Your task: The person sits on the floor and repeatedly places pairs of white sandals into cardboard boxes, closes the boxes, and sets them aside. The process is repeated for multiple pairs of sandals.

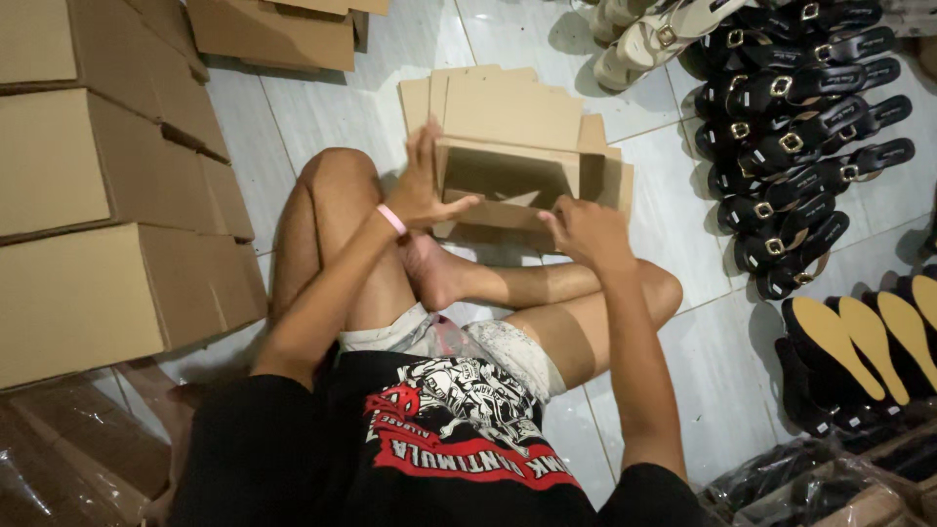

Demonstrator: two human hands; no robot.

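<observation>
I sit cross-legged on a tiled floor with a small brown cardboard box [508,176] half folded in front of my feet. My left hand [426,185] presses against the box's left wall, thumb hooked over its near edge; a pink band circles that wrist. My right hand [586,230] grips the box's near right corner, fingers curled on the cardboard. The box rests on a stack of flat cardboard blanks [508,102].
Large closed cartons [88,244] are stacked along the left. More flat cardboard [278,34] lies at the top. Rows of black sandals with gold buckles [795,146] fill the right side, beige ones [644,34] above, tan-soled shoes [859,342] lower right.
</observation>
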